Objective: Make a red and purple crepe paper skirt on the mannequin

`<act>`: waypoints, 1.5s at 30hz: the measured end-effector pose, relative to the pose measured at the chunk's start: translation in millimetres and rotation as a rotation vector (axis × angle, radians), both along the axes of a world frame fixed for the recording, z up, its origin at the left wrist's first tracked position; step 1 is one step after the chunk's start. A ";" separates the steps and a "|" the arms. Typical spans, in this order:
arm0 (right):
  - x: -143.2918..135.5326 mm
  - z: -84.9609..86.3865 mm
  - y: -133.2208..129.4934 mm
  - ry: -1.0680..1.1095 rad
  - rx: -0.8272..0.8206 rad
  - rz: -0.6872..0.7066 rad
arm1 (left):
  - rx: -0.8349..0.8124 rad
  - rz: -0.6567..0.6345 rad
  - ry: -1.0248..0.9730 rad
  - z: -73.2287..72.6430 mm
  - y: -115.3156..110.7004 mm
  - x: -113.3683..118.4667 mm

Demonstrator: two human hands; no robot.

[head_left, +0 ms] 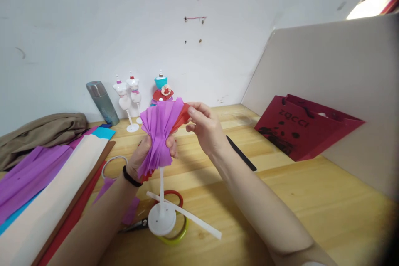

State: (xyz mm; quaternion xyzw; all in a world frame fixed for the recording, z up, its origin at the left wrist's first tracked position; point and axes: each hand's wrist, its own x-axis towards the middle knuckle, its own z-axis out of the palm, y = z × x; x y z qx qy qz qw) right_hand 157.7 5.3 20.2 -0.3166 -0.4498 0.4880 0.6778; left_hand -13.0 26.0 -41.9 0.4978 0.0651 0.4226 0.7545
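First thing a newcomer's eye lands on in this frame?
Probably the pleated purple paper at center, gripped at its waist by the left hand around a white stand, while the right hand pinches red paper at its upper right. Next, the crimson bag tilted on the right side of the table, then the fan of colored paper sheets at left.

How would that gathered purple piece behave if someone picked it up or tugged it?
The purple pleated piece is probably light and floppy, as its folds look thin and papery. It would likely crease or tear under a hard tug. The folds might also spread if the left hand let go, since they already fan out above and below its grip.
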 end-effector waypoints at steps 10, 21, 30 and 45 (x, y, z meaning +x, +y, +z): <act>3.2 2.0 1.9 -0.056 0.088 -0.096 | -0.004 -0.024 0.038 -1.3 -1.4 0.9; -0.1 3.6 -2.4 0.067 -0.015 0.018 | 0.004 -0.037 0.036 4.1 -1.6 -2.2; -2.1 2.1 -4.6 0.078 0.083 -0.059 | 0.009 0.020 0.030 6.4 -1.3 -1.2; -25.7 -15.7 -5.1 -0.113 0.035 0.092 | 0.017 0.104 0.017 10.3 4.3 -7.6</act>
